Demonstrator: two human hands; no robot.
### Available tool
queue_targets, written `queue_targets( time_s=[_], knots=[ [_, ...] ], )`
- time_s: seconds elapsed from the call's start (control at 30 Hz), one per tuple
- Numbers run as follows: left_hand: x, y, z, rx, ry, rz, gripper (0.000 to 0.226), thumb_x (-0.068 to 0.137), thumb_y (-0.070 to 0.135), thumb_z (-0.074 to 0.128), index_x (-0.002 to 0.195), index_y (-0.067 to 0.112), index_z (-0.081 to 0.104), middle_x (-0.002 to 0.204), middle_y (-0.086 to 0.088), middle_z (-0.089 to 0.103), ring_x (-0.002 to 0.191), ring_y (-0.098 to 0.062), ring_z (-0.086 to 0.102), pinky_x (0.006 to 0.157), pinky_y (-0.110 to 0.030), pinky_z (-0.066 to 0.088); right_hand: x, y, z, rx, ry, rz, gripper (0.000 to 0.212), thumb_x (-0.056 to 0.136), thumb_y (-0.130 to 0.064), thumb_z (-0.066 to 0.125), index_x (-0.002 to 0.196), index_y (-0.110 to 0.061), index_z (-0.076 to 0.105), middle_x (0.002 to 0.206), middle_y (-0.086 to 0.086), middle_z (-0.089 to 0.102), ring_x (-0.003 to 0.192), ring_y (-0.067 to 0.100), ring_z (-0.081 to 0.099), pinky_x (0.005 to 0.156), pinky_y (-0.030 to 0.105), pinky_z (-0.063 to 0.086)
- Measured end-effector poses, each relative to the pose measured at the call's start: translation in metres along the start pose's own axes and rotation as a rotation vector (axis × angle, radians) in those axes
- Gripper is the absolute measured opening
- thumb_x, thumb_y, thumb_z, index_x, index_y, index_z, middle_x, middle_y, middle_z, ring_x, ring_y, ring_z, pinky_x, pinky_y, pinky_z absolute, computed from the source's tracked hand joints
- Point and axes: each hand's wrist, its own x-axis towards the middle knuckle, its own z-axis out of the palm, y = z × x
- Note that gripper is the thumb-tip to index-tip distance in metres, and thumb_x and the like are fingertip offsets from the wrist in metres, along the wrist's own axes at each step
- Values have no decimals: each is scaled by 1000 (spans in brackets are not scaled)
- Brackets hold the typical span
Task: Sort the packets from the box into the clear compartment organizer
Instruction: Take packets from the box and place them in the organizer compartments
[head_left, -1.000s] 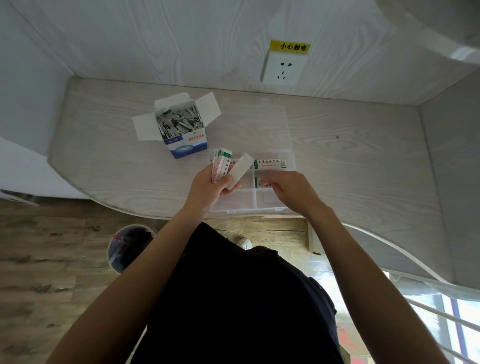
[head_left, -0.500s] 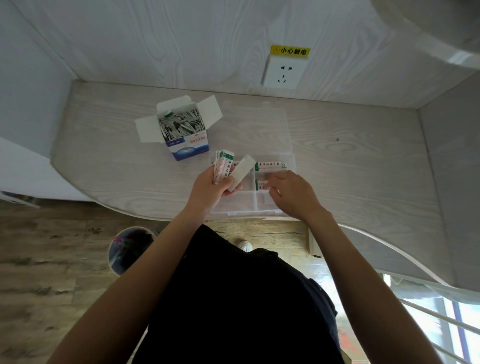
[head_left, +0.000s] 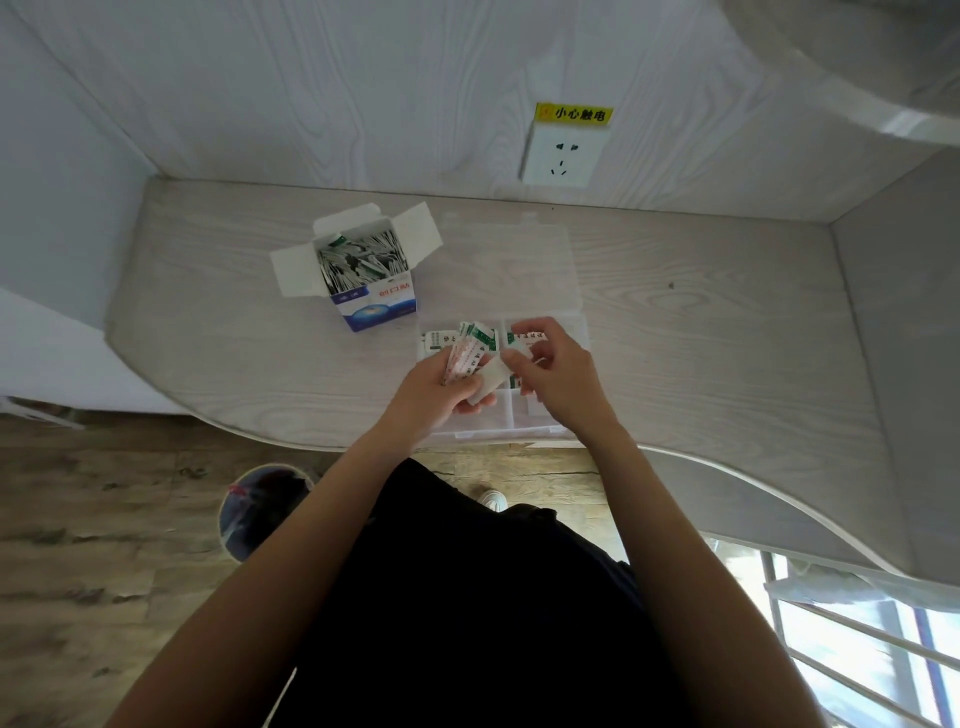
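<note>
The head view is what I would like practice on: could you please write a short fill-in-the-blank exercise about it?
1. The left hand holds a fan of packets above the clear ____.
2. The open box, full of packets, stands to the ____ of the organizer.
3. The right hand pinches a ____ packet at the fan's edge.
4. A yellow label sits above the wall ____.

Missing words: organizer; left; white; socket

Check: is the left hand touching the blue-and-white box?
Apart. The head view shows bare tabletop between the left hand, which grips a fan of packets, and the box.
</note>
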Motion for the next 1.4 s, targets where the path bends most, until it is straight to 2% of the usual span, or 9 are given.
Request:
queue_targets(
  time_s=[0.2,0.33,0.47,0.57,0.73,0.83,0.93,1.1,1.4],
  knots=[
    [1,0,-3,-16,58,-65,21,92,2,51,112,9,53,100,-8,65,76,-10,66,65,-20,55,-5,7,-18,59,80,-36,10,91,-9,57,93,-17,63,75,1,66,52,6,60,54,21,49],
    [-1,0,-6,-150,105,-67,14,96,20,48,109,16,53,94,-2,67,76,-12,64,69,-26,53,-13,12,-46,299,20,55,20,82,-6,68,102,-7,65,95,2,71,78,12,70,66,18,52],
    [0,0,-9,-244,115,-51,22,101,23,36,103,16,57,89,-3,68,69,-12,65,68,-28,53,-9,27,-56,133,113,70,7,86,-11,65,92,-13,68,82,2,68,66,6,64,62,19,48],
    [3,-1,-12,115,142,20,21,100,20,39,105,13,58,94,-2,64,78,-14,63,80,-29,49,4,43,-53,-261,118,127,17,88,-31,62,96,-17,69,90,4,59,75,12,53,69,24,37],
    [7,6,-21,956,87,393,21,97,22,47,87,8,59,86,-5,59,79,-19,54,60,-19,32,13,47,-37,-453,98,201,29,86,-34,61,100,-10,70,106,11,62,87,21,58,70,27,41],
    [12,10,-22,1069,141,391,24,89,27,60,111,16,59,100,0,68,90,-17,62,71,-28,44,11,41,-30,-636,130,224,36,87,-36,60,111,-10,67,119,11,52,103,25,54,80,31,43],
    [15,13,-22,1144,158,373,24,85,31,65,106,21,60,101,6,70,91,-16,64,72,-29,44,8,32,-26,-802,165,170,40,88,-43,58,112,-11,64,117,9,48,106,23,49,78,32,43],
    [22,16,-23,1310,120,396,16,90,30,58,103,26,66,101,6,71,86,-14,63,66,-24,42,11,27,-24,-898,162,123,42,87,-50,55,111,-16,64,112,6,46,101,20,45,75,29,38],
    [27,5,-12,1607,109,480,29,99,32,40,109,23,66,91,4,68,77,-14,62,60,-23,38,14,29,-21,-993,190,66,27,94,-32,48,98,-17,71,104,3,49,88,15,44,69,24,36]
  ],
)
